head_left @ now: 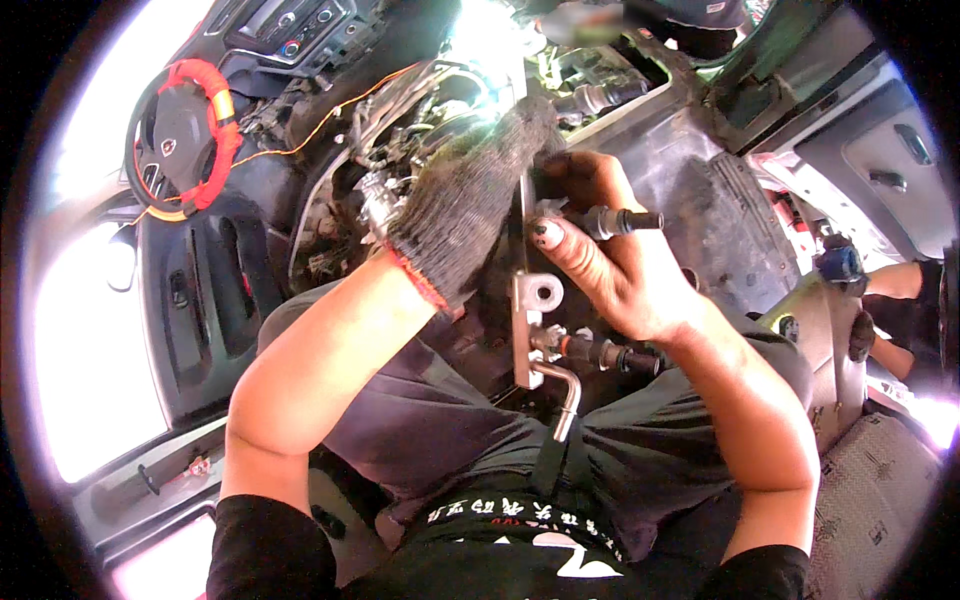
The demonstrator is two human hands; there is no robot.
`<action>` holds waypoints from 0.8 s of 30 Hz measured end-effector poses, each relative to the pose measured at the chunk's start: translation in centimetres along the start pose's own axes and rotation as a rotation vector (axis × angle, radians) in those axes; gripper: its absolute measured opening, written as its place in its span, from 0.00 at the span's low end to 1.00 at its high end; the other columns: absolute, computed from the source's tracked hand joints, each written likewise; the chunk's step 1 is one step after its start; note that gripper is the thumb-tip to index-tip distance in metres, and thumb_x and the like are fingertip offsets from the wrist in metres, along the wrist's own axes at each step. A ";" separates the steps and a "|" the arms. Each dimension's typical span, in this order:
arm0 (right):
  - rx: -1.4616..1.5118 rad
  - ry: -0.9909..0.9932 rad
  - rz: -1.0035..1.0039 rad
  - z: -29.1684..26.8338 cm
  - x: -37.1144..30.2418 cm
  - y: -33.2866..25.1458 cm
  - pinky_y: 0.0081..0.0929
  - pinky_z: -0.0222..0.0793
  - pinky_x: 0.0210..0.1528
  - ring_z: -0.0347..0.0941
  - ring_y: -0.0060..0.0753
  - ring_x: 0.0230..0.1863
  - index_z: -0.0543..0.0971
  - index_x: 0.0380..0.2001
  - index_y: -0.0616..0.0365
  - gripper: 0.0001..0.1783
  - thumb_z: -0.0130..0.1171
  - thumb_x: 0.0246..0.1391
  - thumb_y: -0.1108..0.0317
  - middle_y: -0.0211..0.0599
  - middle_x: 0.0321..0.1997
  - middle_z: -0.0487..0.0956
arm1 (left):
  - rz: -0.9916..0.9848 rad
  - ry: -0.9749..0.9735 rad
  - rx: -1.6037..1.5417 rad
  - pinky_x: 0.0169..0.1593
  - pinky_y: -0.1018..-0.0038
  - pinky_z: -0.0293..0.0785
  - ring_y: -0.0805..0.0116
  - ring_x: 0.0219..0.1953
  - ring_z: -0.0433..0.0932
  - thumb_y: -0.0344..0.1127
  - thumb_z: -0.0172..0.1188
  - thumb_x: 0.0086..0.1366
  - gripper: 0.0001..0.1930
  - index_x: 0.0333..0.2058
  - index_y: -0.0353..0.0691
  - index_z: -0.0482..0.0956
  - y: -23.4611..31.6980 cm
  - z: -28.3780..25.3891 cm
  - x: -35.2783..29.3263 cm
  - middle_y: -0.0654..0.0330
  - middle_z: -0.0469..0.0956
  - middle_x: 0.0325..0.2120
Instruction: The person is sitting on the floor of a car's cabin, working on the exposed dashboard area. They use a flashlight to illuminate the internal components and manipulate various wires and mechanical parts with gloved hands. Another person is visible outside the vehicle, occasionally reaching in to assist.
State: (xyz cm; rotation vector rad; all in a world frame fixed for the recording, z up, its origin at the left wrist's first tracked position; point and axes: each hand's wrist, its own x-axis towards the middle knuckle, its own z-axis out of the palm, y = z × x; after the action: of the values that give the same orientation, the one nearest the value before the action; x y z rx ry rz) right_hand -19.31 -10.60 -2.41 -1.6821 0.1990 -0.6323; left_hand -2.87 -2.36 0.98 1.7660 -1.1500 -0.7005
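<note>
Currently a metal rail (pixel 521 345) hangs between the hands, lower end nearer the body. Gloved left hand (pixel 480 180) clamped round its far end. Bare right hand (pixel 625 265) curls beside its middle, an injector (pixel 605 222) between thumb and fingers; cannot tell whether gripped. Bent tube (pixel 568 395) below both hands. Steering wheel (pixel 222 112) well left of them.

So the rail (pixel 521 340) is a slim, flat-looking metal bar, pretty much upright in view, with its upper part partly hidden by the hands (pixel 635 285). Two dark, stubby injectors (pixel 612 354) poke out to the right, the lower one with an orange ring near its base. There's a round-holed tab (pixel 543 293) too, plus a shiny bent pipe (pixel 567 400) at the bottom end.
</note>
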 end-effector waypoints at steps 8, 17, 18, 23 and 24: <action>-0.537 -0.134 -0.071 -1.9 -0.1 -1.9 0.45 0.76 0.37 0.79 0.56 0.36 0.73 0.48 0.63 0.23 0.63 0.55 0.60 0.50 0.38 0.80 | -0.345 0.165 -0.344 0.34 0.73 0.81 0.67 0.28 0.81 0.52 0.51 0.72 0.18 0.43 0.42 0.76 2.0 -2.4 0.9 0.61 0.79 0.28; -0.511 -0.164 0.200 -2.9 -0.7 -0.8 0.44 0.73 0.38 0.77 0.55 0.35 0.77 0.35 0.60 0.12 0.62 0.55 0.62 0.49 0.33 0.80 | -0.093 0.326 -0.482 0.30 0.70 0.79 0.68 0.19 0.76 0.50 0.56 0.69 0.17 0.35 0.40 0.77 4.3 -1.9 -0.3 0.61 0.74 0.17; -0.467 -0.130 0.193 -2.9 -0.8 -0.6 0.41 0.73 0.37 0.78 0.52 0.34 0.77 0.38 0.60 0.13 0.63 0.55 0.63 0.48 0.34 0.80 | 0.068 0.349 -0.180 0.30 0.68 0.79 0.67 0.18 0.74 0.47 0.55 0.70 0.15 0.35 0.40 0.77 4.9 -1.8 -0.6 0.62 0.74 0.17; -0.001 0.027 0.230 -2.6 -0.2 -1.8 0.25 0.73 0.38 0.77 0.27 0.34 0.73 0.52 0.60 0.23 0.67 0.55 0.66 0.37 0.39 0.80 | 0.003 0.266 -0.300 0.29 0.71 0.78 0.71 0.22 0.78 0.44 0.52 0.70 0.15 0.39 0.36 0.74 4.4 -3.0 -0.9 0.58 0.79 0.28; 0.041 0.009 0.217 -2.6 -0.1 -1.9 0.23 0.72 0.42 0.75 0.23 0.37 0.71 0.55 0.60 0.26 0.67 0.56 0.66 0.34 0.43 0.79 | -0.008 0.255 -0.236 0.29 0.72 0.78 0.70 0.22 0.77 0.43 0.52 0.69 0.14 0.40 0.36 0.74 4.2 -3.2 -1.0 0.58 0.79 0.28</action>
State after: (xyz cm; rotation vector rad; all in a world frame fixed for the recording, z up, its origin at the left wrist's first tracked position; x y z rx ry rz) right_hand -21.16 -12.34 -0.43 -1.5926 0.3675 -0.4780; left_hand -2.40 -0.98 6.11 1.6070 -0.8521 -0.5718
